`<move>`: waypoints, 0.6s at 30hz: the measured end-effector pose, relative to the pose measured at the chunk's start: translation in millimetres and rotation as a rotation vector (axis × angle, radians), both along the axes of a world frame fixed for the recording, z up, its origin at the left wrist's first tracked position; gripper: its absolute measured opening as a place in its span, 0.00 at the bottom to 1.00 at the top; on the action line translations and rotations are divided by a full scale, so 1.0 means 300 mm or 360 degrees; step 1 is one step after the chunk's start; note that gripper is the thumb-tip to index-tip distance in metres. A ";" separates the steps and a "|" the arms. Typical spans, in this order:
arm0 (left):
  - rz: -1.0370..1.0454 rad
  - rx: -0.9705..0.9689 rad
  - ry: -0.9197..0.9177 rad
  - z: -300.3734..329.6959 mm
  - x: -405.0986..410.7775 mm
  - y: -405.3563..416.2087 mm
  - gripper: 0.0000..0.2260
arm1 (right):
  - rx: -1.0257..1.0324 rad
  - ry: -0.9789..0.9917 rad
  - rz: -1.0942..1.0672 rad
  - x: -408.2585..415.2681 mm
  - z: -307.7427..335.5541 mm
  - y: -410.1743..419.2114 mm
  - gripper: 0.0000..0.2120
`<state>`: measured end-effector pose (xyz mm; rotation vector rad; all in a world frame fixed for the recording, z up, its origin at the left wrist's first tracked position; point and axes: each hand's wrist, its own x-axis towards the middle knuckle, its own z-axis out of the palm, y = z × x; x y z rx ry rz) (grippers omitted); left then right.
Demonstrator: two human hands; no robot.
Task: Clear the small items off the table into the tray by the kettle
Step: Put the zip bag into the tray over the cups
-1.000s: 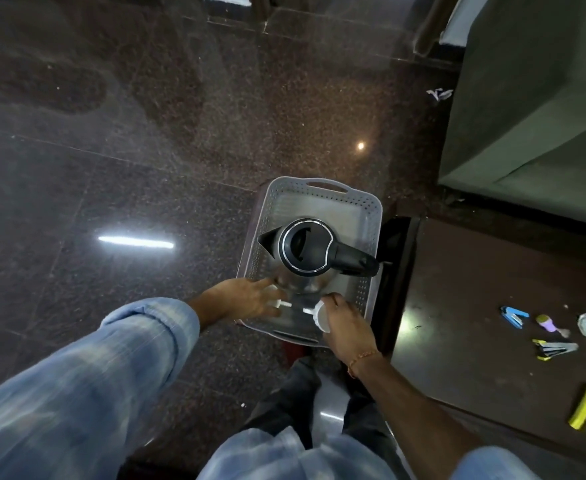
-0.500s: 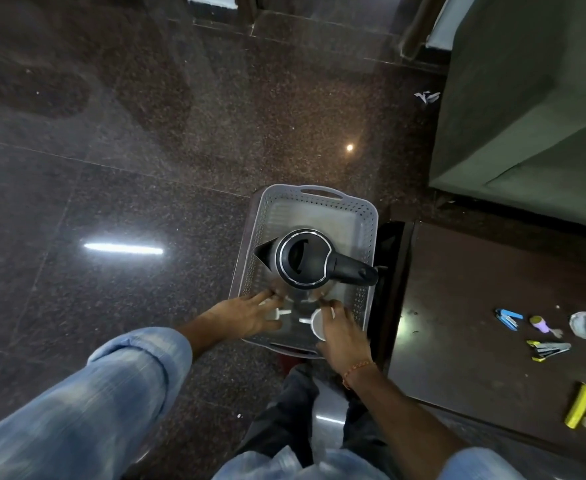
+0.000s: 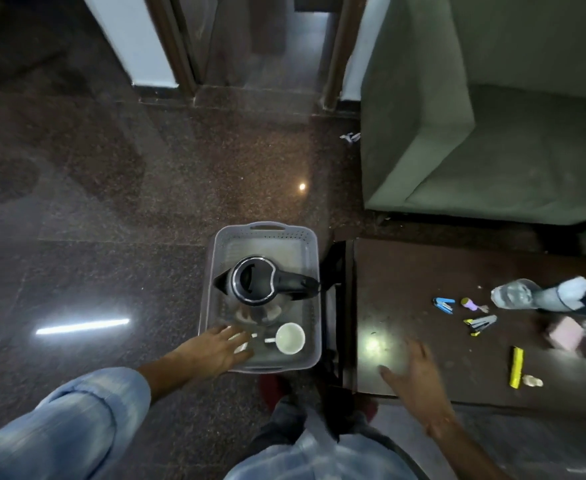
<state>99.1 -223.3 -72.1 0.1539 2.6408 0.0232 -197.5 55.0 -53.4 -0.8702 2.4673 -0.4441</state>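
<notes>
Right hand (image 3: 414,379) empty, fingers spread, over table (image 3: 405,271) near edge, lower right of frame. Left hand (image 3: 215,348) open on tray (image 3: 314,271) rim, lower centre, beside kettle (image 3: 253,280); cup (image 3: 289,338) inside. Small items mid right: blue clip (image 3: 443,304), yellow bar (image 3: 516,367). Suggest reaching for nearest first, pinching low.

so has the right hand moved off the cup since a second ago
Yes. The right hand has left the white cup in the tray and swung right, now open over the table.

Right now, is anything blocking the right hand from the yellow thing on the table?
Nothing visible does. The right hand hovers open over the table's near edge, and only bare tabletop lies between it and the yellow item.
</notes>
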 end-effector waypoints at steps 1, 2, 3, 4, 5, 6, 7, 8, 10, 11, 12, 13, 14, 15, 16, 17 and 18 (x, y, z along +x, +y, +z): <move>-0.0047 0.0024 0.0082 0.011 -0.028 0.019 0.23 | 0.0013 0.0043 -0.0080 -0.035 0.019 0.052 0.35; -0.0082 0.0050 0.0160 0.019 -0.063 0.043 0.21 | 0.0014 0.0082 -0.0142 -0.069 0.036 0.102 0.35; -0.0116 0.0069 0.0231 0.026 -0.105 0.070 0.18 | 0.0009 0.0111 -0.0187 -0.103 0.051 0.148 0.35; -0.0150 0.0083 0.0279 0.037 -0.153 0.102 0.15 | 0.0002 0.0130 -0.0218 -0.135 0.066 0.189 0.35; -0.0190 0.0091 0.0317 0.049 -0.205 0.139 0.13 | -0.0011 0.0147 -0.0239 -0.167 0.080 0.229 0.35; -0.0227 0.0110 0.0340 0.067 -0.263 0.181 0.10 | -0.0033 0.0163 -0.0251 -0.200 0.097 0.268 0.35; -0.0246 0.0147 0.0346 0.089 -0.324 0.224 0.08 | -0.0066 0.0180 -0.0268 -0.232 0.115 0.309 0.35; -0.0247 0.0188 0.0349 0.113 -0.390 0.267 0.08 | -0.0106 0.0199 -0.0295 -0.266 0.137 0.351 0.35; -0.0248 0.0238 0.0363 0.160 -0.536 0.364 0.11 | -0.0177 0.0251 -0.0325 -0.338 0.180 0.440 0.34; -0.0269 0.0258 0.0362 0.182 -0.615 0.419 0.14 | -0.0208 0.0272 -0.0335 -0.377 0.200 0.489 0.35; -0.0301 0.0274 0.0363 0.204 -0.699 0.477 0.17 | -0.0238 0.0288 -0.0362 -0.415 0.221 0.539 0.35; -0.0327 0.0285 0.0403 0.225 -0.784 0.537 0.18 | -0.0269 0.0305 -0.0402 -0.453 0.243 0.588 0.34; -0.0346 0.0291 0.0462 0.248 -0.870 0.601 0.20 | -0.0295 0.0318 -0.0441 -0.489 0.263 0.640 0.34; -0.0356 0.0300 0.0494 0.269 -0.956 0.670 0.20 | -0.0320 0.0319 -0.0483 -0.521 0.281 0.696 0.33; -0.0370 0.0316 0.0507 0.289 -1.040 0.737 0.21 | -0.0353 0.0322 -0.0532 -0.550 0.299 0.752 0.33; -0.0391 0.0335 0.0537 0.308 -1.121 0.803 0.21 | -0.0386 0.0331 -0.0577 -0.577 0.318 0.809 0.33; -0.0413 0.0359 0.0585 0.328 -1.201 0.870 0.20 | -0.0411 0.0343 -0.0604 -0.605 0.336 0.865 0.33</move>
